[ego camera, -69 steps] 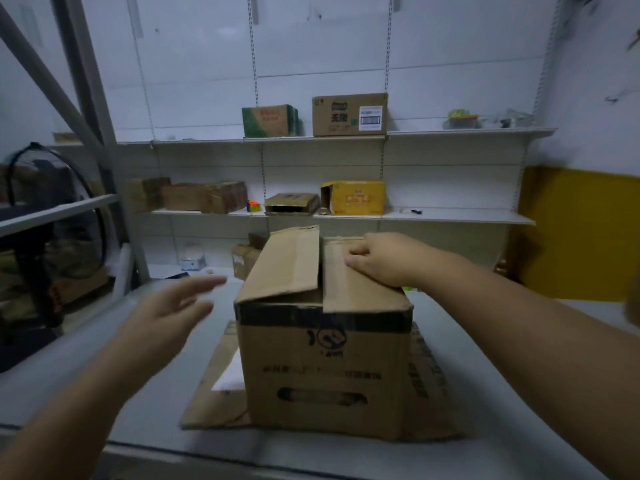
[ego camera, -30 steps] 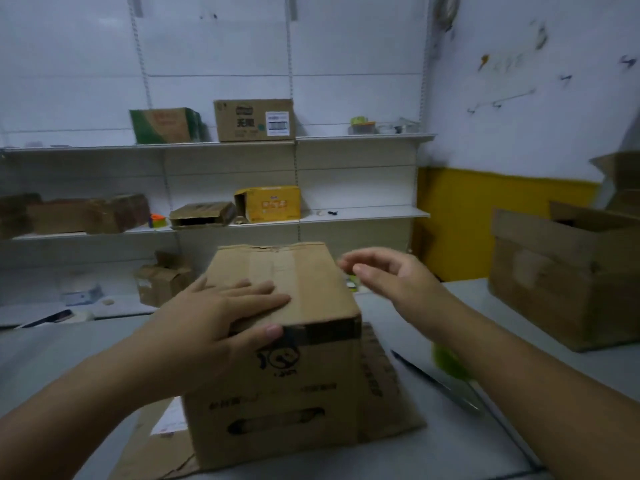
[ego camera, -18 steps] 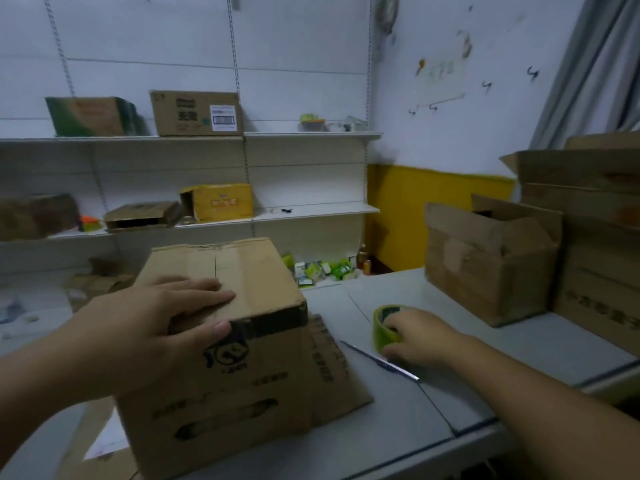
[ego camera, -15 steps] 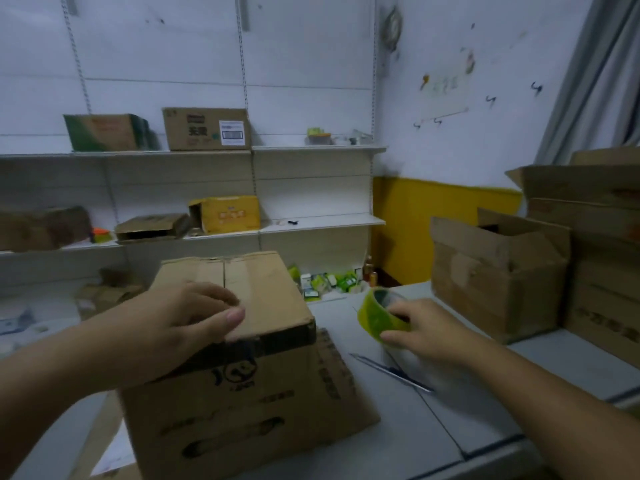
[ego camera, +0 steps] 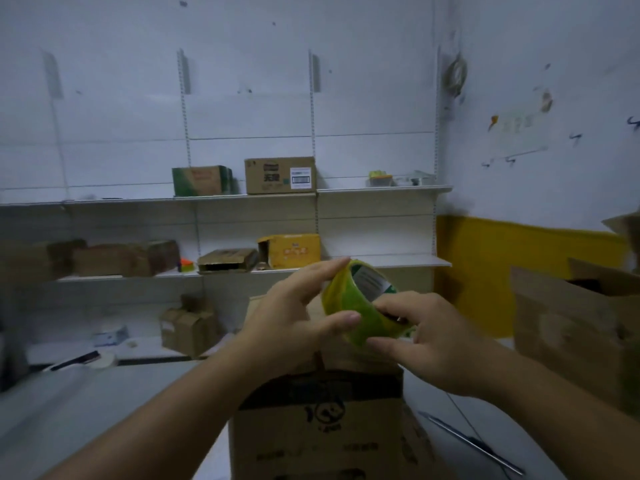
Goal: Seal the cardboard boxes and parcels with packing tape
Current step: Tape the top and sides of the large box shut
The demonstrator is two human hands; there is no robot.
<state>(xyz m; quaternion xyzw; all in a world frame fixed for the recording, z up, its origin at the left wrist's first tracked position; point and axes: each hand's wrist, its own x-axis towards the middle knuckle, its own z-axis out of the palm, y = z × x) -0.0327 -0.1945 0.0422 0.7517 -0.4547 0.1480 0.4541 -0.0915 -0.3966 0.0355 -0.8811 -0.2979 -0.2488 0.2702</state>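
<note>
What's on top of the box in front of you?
Nothing visibly rests on the cardboard box. The left hand and right hand hold the tape roll above it, covering most of its top.

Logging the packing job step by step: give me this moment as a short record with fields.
left hand: pinches the tape roll between thumb and fingers
right hand: grips the same roll from the right
tape roll: yellow-green, held above the cardboard box
cardboard box: on the table, top mostly hidden
nearby: thin metal tool on table, open box at right
</note>
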